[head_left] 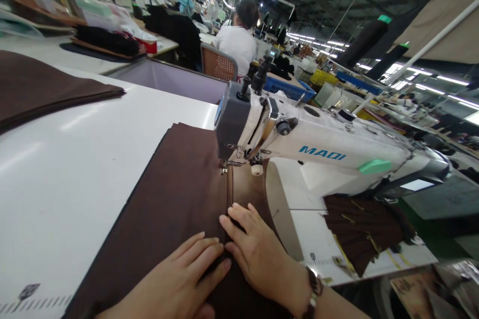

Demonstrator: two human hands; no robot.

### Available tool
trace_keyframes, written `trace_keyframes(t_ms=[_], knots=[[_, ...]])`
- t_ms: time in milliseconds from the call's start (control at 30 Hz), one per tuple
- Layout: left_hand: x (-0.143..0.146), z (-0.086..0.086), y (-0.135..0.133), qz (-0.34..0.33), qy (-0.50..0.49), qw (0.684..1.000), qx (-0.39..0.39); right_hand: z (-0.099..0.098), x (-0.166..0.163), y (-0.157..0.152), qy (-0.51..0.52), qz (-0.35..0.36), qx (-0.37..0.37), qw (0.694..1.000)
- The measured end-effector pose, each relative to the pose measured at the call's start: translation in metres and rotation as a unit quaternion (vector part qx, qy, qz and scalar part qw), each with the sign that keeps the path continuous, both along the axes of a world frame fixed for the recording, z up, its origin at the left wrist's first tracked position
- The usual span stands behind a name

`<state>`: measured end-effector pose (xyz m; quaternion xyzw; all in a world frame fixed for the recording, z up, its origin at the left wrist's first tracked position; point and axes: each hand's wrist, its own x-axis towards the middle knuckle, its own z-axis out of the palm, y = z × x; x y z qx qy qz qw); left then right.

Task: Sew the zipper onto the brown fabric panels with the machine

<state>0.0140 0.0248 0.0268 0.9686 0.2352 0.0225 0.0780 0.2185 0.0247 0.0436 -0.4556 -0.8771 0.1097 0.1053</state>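
Observation:
Dark brown fabric [175, 184] lies on the white sewing table, partly under the presser foot [225, 170] of a white sewing machine [318, 152]. A raised seam line [228, 192] runs from the foot toward my hands. My left hand [183, 271] rests flat on the fabric, fingers stretched out left of the seam. Across the seam, my right hand [254, 249] presses on the cloth with extended fingers, its thumb near the left fingertips. Neither hand grips anything I can see. The needle tip is too small to make out.
A stack of brown fabric [48, 89] lies at the table's left. Brown pieces with yellow marks [366, 229] sit right of the machine. A blue crate [288, 88] stands behind it. Beyond, a person in white [237, 47] sits on a brown chair [219, 62].

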Motion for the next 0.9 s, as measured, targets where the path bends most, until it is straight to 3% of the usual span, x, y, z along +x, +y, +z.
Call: trace_keyframes(t_ms=[300, 500, 900], knots=[[-0.002, 0.002, 0.020, 0.014, -0.038, 0.997, 0.068, -0.003, -0.002, 0.023, -0.001, -0.009, 0.016, 1.000], [0.001, 0.010, 0.037, 0.012, -0.040, 0.997, 0.072, -0.003, -0.003, 0.040, -0.008, -0.013, 0.009, 1.000], [-0.003, 0.007, 0.069, 0.008, -0.067, 0.996, 0.050, -0.001, -0.003, 0.069, 0.003, -0.013, 0.033, 0.999]])
